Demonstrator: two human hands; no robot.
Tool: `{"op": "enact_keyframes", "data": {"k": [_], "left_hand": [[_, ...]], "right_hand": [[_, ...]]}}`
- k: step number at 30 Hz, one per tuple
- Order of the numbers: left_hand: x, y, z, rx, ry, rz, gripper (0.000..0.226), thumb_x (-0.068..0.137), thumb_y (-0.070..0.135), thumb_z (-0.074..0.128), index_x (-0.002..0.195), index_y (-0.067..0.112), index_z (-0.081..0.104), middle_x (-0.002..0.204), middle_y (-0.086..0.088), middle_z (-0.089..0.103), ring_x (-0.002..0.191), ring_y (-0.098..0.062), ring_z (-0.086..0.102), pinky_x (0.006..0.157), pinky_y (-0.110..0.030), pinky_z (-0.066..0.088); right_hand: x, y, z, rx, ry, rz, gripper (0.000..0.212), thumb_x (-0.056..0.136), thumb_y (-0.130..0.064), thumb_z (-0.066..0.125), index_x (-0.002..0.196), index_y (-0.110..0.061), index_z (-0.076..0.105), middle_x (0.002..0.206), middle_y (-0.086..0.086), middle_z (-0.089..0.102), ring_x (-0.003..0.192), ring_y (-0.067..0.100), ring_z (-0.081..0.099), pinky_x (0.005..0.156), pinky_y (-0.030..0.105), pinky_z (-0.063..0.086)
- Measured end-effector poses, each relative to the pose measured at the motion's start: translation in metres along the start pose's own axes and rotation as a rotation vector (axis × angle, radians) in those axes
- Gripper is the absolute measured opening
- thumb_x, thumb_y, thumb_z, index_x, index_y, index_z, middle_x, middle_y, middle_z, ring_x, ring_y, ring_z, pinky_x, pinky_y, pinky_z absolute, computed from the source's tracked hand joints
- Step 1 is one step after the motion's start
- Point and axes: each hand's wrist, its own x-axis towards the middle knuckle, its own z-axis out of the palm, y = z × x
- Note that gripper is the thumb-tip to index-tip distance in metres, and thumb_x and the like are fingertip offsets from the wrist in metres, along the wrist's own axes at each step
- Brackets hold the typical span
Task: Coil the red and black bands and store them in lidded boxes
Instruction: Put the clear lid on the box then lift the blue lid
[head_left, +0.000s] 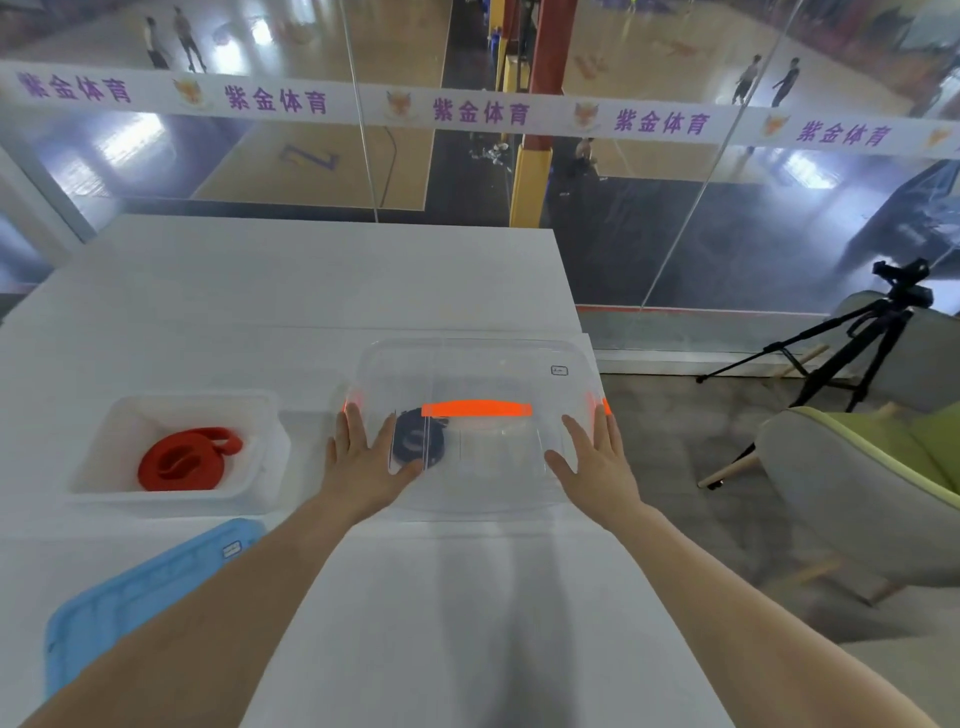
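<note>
Head view: looked down on a white table (311, 291) set against a glass wall (675, 234). Found a clear box (467, 347) at the right edge of the table, covered by a clear lid (493, 462) with an orange handle (475, 409) across its middle. Noted an orange left latch (354, 401) and right latch (605, 406) at the two ends; could not make out either as snapped or loose.

Saw the left grip (363, 457) laid palm down on the left part of the lid, fingers straight and spread, fingertips just beside the left latch, thumb stretched rightward. Saw the right grip (597, 462) mirrored on the right part, likewise flat and spread, pinching nothing, fingertips beside the right latch.

Made out the black band (415, 441) coiled inside the clear box, under the lid, near the left thumb.

Spotted a white box (176, 402) left of the clear one, uncovered, with the red band (187, 462) coiled inside. Spotted a blue lid (130, 597) flat on the table at the near left, partly behind the left forearm.

Caught a tripod (878, 322) and a grey-green chair (857, 467) on the floor to the right, and a banner (467, 111) with purple characters across the glass.
</note>
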Motion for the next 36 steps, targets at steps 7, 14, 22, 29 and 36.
{"op": "enact_keyframes", "data": {"k": [7, 14, 22, 29, 36], "left_hand": [[0.002, 0.004, -0.004, 0.076, -0.069, -0.044, 0.095, 0.092, 0.081, 0.034, 0.164, 0.035, -0.007, 0.166, -0.018, -0.035, 0.155, -0.037, -0.030, 0.125, -0.063, -0.005], [-0.045, -0.003, -0.009, -0.003, 0.285, 0.090, 0.056, 0.102, 0.041, 0.053, 0.151, 0.017, 0.042, 0.167, -0.010, 0.031, 0.154, -0.033, 0.031, 0.121, -0.055, 0.029], [-0.137, -0.096, 0.009, -0.123, 0.377, -0.026, 0.047, 0.099, 0.026, 0.061, 0.144, 0.018, 0.053, 0.150, -0.011, 0.051, 0.135, -0.034, 0.053, 0.104, -0.050, 0.047], [-0.177, -0.249, 0.001, -0.117, 0.212, -0.165, 0.052, 0.101, 0.031, 0.055, 0.150, 0.017, 0.046, 0.155, -0.012, 0.047, 0.141, -0.032, 0.047, 0.111, -0.048, 0.044], [-0.197, -0.374, -0.001, -0.127, 0.085, -0.243, 0.055, 0.102, 0.039, 0.053, 0.153, 0.021, 0.040, 0.155, -0.010, 0.042, 0.137, -0.031, 0.049, 0.105, -0.045, 0.046]], "right_hand": [[-0.001, -0.006, -0.004, -0.141, -0.060, 0.017, 0.070, 0.106, -0.066, 0.030, 0.166, -0.034, 0.013, 0.176, 0.013, -0.016, 0.163, 0.032, -0.018, 0.132, 0.054, 0.011], [-0.032, -0.050, 0.003, -0.162, 0.294, -0.176, 0.041, 0.100, -0.037, 0.064, 0.137, -0.019, 0.061, 0.165, 0.021, 0.038, 0.155, 0.042, 0.032, 0.120, 0.059, 0.038], [-0.111, -0.176, 0.076, -0.074, 0.331, -0.470, 0.028, 0.093, -0.024, 0.058, 0.120, -0.020, 0.066, 0.145, 0.009, 0.059, 0.135, 0.032, 0.054, 0.103, 0.044, 0.050], [-0.156, -0.282, 0.158, -0.116, 0.165, -0.418, 0.031, 0.091, -0.022, 0.068, 0.122, -0.023, 0.066, 0.143, 0.004, 0.061, 0.131, 0.027, 0.057, 0.100, 0.041, 0.052], [-0.172, -0.380, 0.242, -0.158, -0.092, -0.295, 0.043, 0.098, -0.034, 0.060, 0.140, -0.024, 0.058, 0.147, 0.002, 0.056, 0.135, 0.026, 0.054, 0.102, 0.041, 0.049]]}}
